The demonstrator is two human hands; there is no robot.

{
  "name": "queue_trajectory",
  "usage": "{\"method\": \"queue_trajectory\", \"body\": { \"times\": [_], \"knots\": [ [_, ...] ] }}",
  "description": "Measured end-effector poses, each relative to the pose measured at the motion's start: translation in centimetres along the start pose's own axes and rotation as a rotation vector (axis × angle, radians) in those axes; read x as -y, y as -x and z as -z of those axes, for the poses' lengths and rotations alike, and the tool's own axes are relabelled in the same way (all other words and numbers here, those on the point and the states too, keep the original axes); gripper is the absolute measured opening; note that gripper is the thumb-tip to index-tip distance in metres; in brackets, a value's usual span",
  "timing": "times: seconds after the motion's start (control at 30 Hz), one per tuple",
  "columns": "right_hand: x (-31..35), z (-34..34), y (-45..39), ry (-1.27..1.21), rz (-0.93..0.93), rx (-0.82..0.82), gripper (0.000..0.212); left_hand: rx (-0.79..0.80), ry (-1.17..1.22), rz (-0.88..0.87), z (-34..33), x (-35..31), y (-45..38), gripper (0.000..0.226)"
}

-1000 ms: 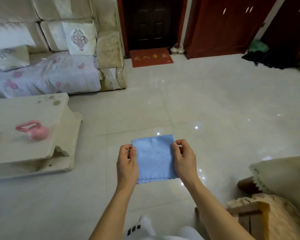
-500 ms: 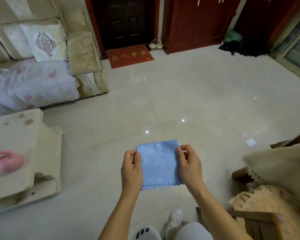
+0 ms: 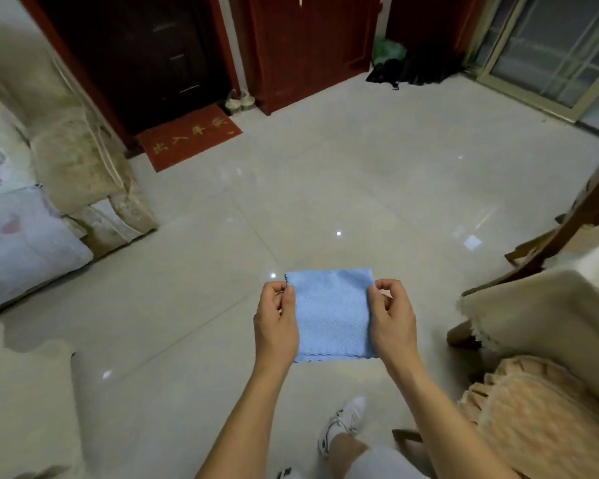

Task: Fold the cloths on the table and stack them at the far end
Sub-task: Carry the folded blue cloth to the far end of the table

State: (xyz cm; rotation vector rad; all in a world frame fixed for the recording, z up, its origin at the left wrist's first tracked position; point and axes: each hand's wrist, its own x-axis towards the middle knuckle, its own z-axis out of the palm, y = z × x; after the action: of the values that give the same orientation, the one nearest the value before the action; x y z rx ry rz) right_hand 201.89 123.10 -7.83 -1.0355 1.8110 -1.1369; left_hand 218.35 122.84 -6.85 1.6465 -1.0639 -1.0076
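blue cloth (image 3: 331, 314) stays pinched between left hand (image 3: 275, 321) and right hand (image 3: 391, 321), now carried rightward toward covered table (image 3: 540, 316), apparently folded

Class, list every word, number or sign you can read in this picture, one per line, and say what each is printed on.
"出入平安": gold characters on the red doormat before the dark door; somewhat blurred, so this reading is likely but not certain.
Blue cloth, pinched by the left hand and right hand: no text visible.
Nothing else legible shows.
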Motion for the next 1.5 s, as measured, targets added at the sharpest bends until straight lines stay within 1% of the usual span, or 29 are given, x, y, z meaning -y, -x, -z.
{"method": "queue_trajectory", "body": {
  "times": [0.2, 0.3, 0.47, 0.63, 0.97, 1.13, 1.37, 1.5],
  "knots": [
    [0.4, 4.5, -8.8, -0.036, -0.029, -0.13, 0.01, 0.088, -0.036, -0.01, -8.8, -3.9, -5.6, 0.017],
    [-0.1, 7.0, -12.2, -0.037, -0.039, -0.209, 0.01, 0.163, -0.052, -0.042, -13.2, -5.3, -7.8, 0.018],
    [-1.5, 10.5, -15.4, -0.056, -0.05, -0.329, 0.011, 0.289, -0.072, -0.099, -18.9, -7.4, -9.4, 0.019],
    [-2.4, 13.0, -18.2, -0.076, -0.083, -0.422, 0.012, 0.378, -0.084, -0.139, -23.5, -8.7, -11.0, 0.018],
    [-2.3, 14.5, -25.1, -0.09, -0.142, -0.57, 0.012, 0.554, -0.094, -0.159, -31.4, -9.9, -17.8, 0.017],
    [-0.2, 14.3, -32.5, -0.067, -0.173, -0.651, 0.012, 0.622, -0.106, -0.161, -36.3, -12.0, -24.9, 0.018],
    [4.0, 13.3, -42.8, -0.035, -0.188, -0.723, 0.01, 0.692, -0.096, -0.173, -41.7, -16.3, -34.8, 0.017],
    [5.5, 13.3, -47.3, -0.021, -0.214, -0.754, 0.011, 0.735, -0.103, -0.163, -44.5, -18.2, -38.7, 0.019]
  ]
}}
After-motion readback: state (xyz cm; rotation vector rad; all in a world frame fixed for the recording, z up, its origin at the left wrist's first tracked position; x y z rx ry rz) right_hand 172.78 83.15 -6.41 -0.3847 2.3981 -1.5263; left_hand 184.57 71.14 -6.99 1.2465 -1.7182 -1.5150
